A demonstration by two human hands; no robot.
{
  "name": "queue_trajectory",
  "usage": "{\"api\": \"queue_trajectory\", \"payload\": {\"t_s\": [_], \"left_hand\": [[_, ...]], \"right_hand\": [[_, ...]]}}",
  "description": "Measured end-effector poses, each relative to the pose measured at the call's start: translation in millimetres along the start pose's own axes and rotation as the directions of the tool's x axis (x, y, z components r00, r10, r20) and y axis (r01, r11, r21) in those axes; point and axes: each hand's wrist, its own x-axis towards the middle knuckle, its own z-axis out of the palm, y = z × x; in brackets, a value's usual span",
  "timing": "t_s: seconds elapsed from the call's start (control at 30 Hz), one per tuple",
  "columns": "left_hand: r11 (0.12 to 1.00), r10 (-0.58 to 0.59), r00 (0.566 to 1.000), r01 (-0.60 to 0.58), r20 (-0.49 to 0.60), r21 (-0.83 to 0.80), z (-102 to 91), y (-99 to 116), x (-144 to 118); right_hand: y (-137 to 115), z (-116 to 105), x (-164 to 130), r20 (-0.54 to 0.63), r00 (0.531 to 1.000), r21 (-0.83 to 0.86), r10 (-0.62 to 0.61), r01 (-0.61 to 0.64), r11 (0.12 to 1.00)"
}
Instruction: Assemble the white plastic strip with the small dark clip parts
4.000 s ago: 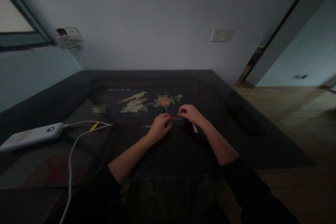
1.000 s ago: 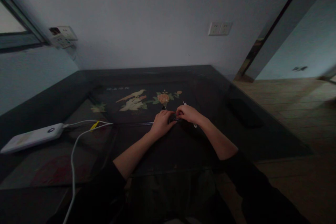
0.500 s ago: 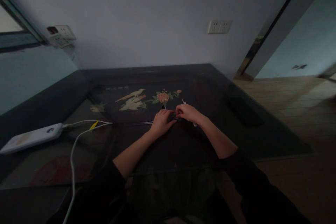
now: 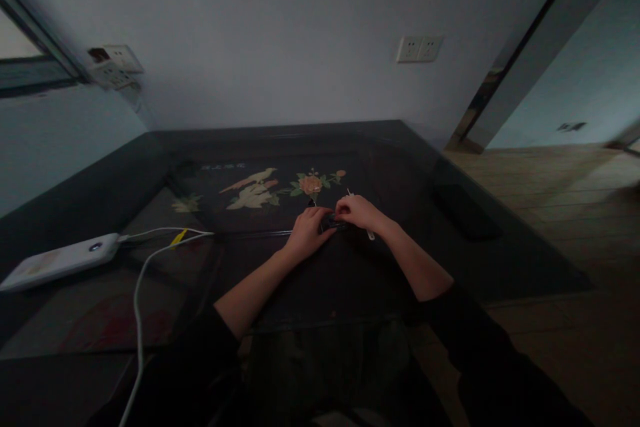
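Note:
On the dark glossy tabletop (image 4: 320, 280), my hands meet over a small dark object (image 4: 328, 221), too dim to name. My left hand (image 4: 306, 230) curves around its left side, thumb in front and fingers behind. From the right, my right hand (image 4: 357, 211) pinches at it with thumb and fingertips; what lies between those fingertips is hidden. A thin white stick-like thing (image 4: 371, 235) shows at both edges of my right hand, its middle covered. I cannot tell if the hand holds it. A small dark piece (image 4: 311, 203) lies just behind my left fingers.
At left rests a white power bank (image 4: 60, 261) with a white cable (image 4: 139, 310) running off the near edge; a yellow tag (image 4: 179, 238) is on the cable. A flat black object (image 4: 466, 213) lies to the right. Behind the table is a wall with sockets (image 4: 420, 49).
Both hands stay in the same place around the small dark object. The right fingers shift very slightly; otherwise only the camera view moves a little.

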Motion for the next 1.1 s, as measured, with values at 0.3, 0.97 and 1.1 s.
{"api": "queue_trajectory", "payload": {"t_s": [0.3,0.97,1.1], "left_hand": [[0.995,0.075,0.991,-0.082,-0.107,-0.058,-11.5,2.7,2.1],[0.997,0.081,0.987,-0.080,-0.140,0.014,-23.0,-4.0,2.7],[0.989,0.031,0.949,-0.076,-0.314,-0.130,-30.7,-3.9,4.4]], "right_hand": [[2.6,-7.3,0.5,0.024,0.999,0.447,-0.026,0.013,0.895],[4.7,-10.2,-3.8,0.116,0.993,0.641,-0.024,-0.057,0.766],[5.4,-6.8,-4.2,0.107,0.994,0.808,0.020,-0.099,0.581]]}}
